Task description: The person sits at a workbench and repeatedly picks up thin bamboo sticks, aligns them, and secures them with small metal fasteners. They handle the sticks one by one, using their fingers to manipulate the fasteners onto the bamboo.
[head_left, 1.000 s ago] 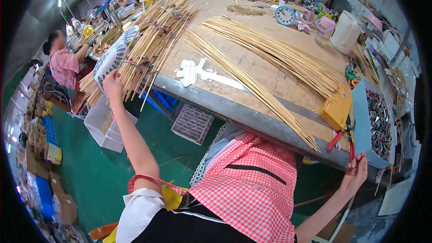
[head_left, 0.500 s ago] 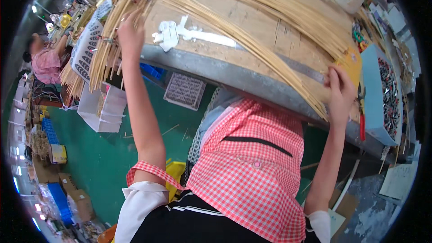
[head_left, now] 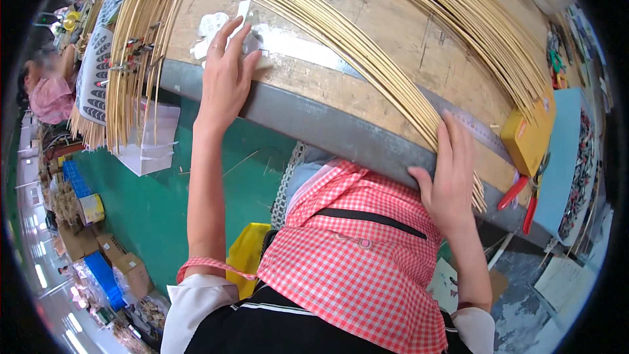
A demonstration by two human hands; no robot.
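Note:
My left hand (head_left: 226,78) reaches over the table's left part with its fingers spread. Its fingertips are at some crumpled white pieces (head_left: 211,25), and I cannot tell whether they touch them. My right hand (head_left: 452,174) lies over the near end of a loose bundle of thin bamboo sticks (head_left: 347,42), fingers stretched out and thumb apart. Stick ends show beside its wrist, past the table edge. Beneath this bundle a metal ruler (head_left: 465,120) runs along the wooden tabletop (head_left: 314,82). A second bundle of sticks (head_left: 478,23) lies farther back, its right end on a yellow box (head_left: 529,137).
Red-handled pliers (head_left: 514,193) lie at the right, beside a light blue bin (head_left: 560,121) of small parts. Clipped stick bundles (head_left: 134,59) stand at the left over a white box (head_left: 152,141). A person in pink (head_left: 52,95) sits beyond them.
My left hand has moved from the clipped sticks at the left to the white pieces. My right hand has come nearer and left, onto the stick ends. The view has shifted.

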